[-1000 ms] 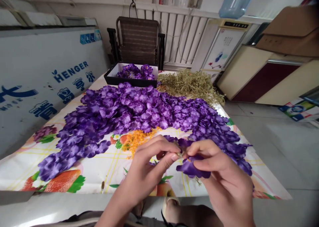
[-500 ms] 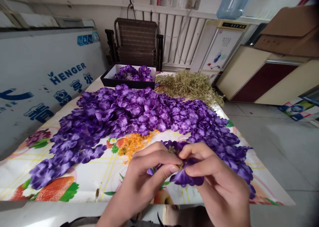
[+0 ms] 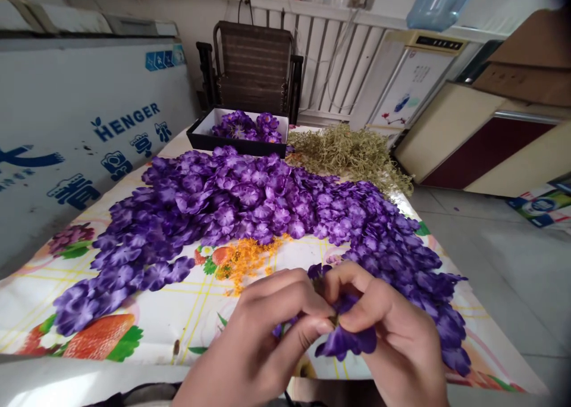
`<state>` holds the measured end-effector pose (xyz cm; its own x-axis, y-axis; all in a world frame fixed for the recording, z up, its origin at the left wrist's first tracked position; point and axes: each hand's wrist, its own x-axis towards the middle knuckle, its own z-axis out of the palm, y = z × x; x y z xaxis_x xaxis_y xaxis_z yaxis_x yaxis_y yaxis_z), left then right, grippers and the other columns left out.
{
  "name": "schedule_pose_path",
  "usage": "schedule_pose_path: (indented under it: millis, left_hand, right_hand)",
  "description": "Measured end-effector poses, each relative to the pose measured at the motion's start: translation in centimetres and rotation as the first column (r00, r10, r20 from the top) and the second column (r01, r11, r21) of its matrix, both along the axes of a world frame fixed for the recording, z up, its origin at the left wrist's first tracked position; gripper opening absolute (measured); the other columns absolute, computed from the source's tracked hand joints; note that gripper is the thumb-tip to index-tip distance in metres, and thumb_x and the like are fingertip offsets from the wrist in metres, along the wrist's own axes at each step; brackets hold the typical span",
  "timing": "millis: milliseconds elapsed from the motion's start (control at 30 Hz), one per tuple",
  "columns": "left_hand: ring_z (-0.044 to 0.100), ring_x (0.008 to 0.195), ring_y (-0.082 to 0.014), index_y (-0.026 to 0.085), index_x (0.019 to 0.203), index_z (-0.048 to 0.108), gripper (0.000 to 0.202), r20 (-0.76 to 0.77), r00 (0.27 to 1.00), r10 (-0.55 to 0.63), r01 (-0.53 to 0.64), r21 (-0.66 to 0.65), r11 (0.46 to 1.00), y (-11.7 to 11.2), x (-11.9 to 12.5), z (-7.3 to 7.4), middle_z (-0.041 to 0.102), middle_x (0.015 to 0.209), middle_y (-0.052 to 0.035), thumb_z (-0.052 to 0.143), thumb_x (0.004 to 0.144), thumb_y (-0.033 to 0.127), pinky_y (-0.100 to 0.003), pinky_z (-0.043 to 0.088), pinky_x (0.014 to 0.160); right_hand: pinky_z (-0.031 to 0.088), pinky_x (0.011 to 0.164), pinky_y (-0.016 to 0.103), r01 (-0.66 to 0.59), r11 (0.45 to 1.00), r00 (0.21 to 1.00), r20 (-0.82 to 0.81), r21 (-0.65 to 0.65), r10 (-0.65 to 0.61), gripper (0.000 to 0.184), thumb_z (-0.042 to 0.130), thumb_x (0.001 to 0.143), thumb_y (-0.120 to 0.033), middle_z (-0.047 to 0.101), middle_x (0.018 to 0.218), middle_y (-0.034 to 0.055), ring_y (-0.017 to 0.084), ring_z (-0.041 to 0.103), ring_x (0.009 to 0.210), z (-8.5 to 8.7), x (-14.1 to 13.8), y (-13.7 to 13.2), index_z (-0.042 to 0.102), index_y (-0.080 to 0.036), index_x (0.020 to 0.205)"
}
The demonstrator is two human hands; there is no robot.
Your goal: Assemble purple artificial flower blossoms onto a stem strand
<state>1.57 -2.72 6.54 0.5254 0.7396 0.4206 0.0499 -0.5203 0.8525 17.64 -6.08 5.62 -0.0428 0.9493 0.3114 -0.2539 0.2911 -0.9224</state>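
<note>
Left hand (image 3: 263, 329) and right hand (image 3: 388, 323) both pinching a purple fabric flower (image 3: 345, 341) — fingers pressed together. Loose purple flower pile (image 3: 250, 202) lies just beyond it.

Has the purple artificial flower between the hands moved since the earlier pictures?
Yes: the purple artificial flower has moved toward the person, farther from the orange sprigs lying on the tablecloth.

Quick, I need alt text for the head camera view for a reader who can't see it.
The left hand and right hand pinch a purple fabric flower over a fruit-print tablecloth. A large heap of loose purple flowers curves across the cloth beyond them, with a black box of more flowers and a pile of dried moss at the far end.
</note>
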Motion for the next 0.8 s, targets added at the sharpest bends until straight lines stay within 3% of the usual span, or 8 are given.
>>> schedule_pose_path:
  millis: [100, 167, 300, 400, 533, 667, 800]
  left_hand:
    - [0.053, 0.065, -0.0107, 0.019, 0.08, 0.058, 0.01, -0.019, 0.999, -0.049, 0.048, -0.042, 0.998, 0.0, -0.1, 0.4, 0.058, 0.07, 0.0003, 0.057, 0.09, 0.016, -0.021, 0.039, 0.058]
    - [0.053, 0.064, -0.0112, 0.019, 0.079, 0.059, 0.012, -0.001, 0.999, -0.045, 0.045, -0.085, 0.995, 0.1, 0.0, 0.5, 0.058, 0.069, 0.0, 0.057, 0.091, 0.019, -0.021, 0.039, 0.058]
    - [0.053, 0.069, -0.0119, 0.02, 0.087, 0.059, 0.012, 0.03, 0.998, 0.054, -0.049, -0.134, 0.99, 0.6, 0.1, -0.4, 0.059, 0.077, -0.0004, 0.049, 0.094, 0.021, -0.021, 0.042, 0.063]
    - [0.051, 0.071, -0.0126, 0.021, 0.09, 0.055, 0.012, 0.048, 0.981, 0.189, -0.184, -0.092, 0.979, 1.4, 0.1, -1.6, 0.057, 0.08, -0.0003, 0.044, 0.094, 0.017, -0.021, 0.042, 0.065]
    - [0.053, 0.077, -0.0137, 0.021, 0.089, 0.053, 0.01, 0.124, 0.901, 0.415, -0.397, -0.146, 0.906, 2.1, 0.6, -2.5, 0.058, 0.083, -0.0012, 0.045, 0.093, 0.017, -0.022, 0.045, 0.07]
    - [0.059, 0.083, -0.0152, 0.02, 0.094, 0.054, 0.008, 0.178, 0.821, 0.543, -0.504, -0.223, 0.835, 2.3, 1.3, -2.4, 0.061, 0.09, -0.0031, 0.047, 0.092, 0.024, -0.025, 0.049, 0.08]
    - [0.058, 0.081, -0.0154, 0.021, 0.091, 0.054, 0.008, 0.176, 0.721, 0.67, -0.632, -0.229, 0.74, 2.5, 1.6, -2.4, 0.059, 0.085, -0.0015, 0.05, 0.091, 0.028, -0.026, 0.05, 0.078]
  right_hand:
    - [0.049, 0.069, 0.026, -0.076, 0.995, 0.997, -0.004, -0.06, 0.076, 0.02, 0.064, 0.083, -0.009, 0.059, 0.086, -0.0003, 0.015, 0.059, 0.081, 0.2, 0.3, 0.1, 0.068, -0.027, 0.079]
    - [0.048, 0.067, 0.026, -0.063, 0.997, 0.998, -0.015, -0.053, 0.062, 0.017, 0.066, 0.083, -0.011, 0.058, 0.084, -0.0005, 0.015, 0.059, 0.08, 0.2, 0.0, 0.3, 0.069, -0.028, 0.079]
    - [0.051, 0.069, 0.027, 0.111, 0.994, 0.993, 0.05, -0.004, -0.111, 0.008, 0.064, 0.087, -0.027, 0.061, 0.088, 0.0004, 0.016, 0.061, 0.082, -0.3, -0.9, 0.9, 0.068, -0.032, 0.092]
    - [0.054, 0.075, 0.029, 0.271, 0.96, 0.945, 0.207, -0.066, -0.252, 0.02, 0.052, 0.093, -0.032, 0.064, 0.107, 0.0042, 0.019, 0.064, 0.093, -1.1, -1.0, 1.3, 0.061, -0.032, 0.111]
    - [0.055, 0.073, 0.029, 0.274, 0.96, 0.915, 0.322, -0.059, -0.242, 0.023, 0.045, 0.096, -0.029, 0.061, 0.112, 0.0051, 0.018, 0.065, 0.09, -1.5, -0.7, 1.3, 0.052, -0.03, 0.118]
    - [0.048, 0.088, 0.03, 0.281, 0.96, 0.862, 0.441, 0.0, -0.252, 0.017, 0.043, 0.097, -0.025, 0.061, 0.108, 0.0033, 0.016, 0.061, 0.101, -0.7, -1.0, 0.8, 0.053, -0.027, 0.11]
    - [0.047, 0.085, 0.029, 0.253, 0.967, 0.797, 0.56, 0.032, -0.226, 0.016, 0.04, 0.096, -0.023, 0.063, 0.102, 0.0043, 0.017, 0.059, 0.1, -0.3, -1.1, 0.4, 0.054, -0.023, 0.103]
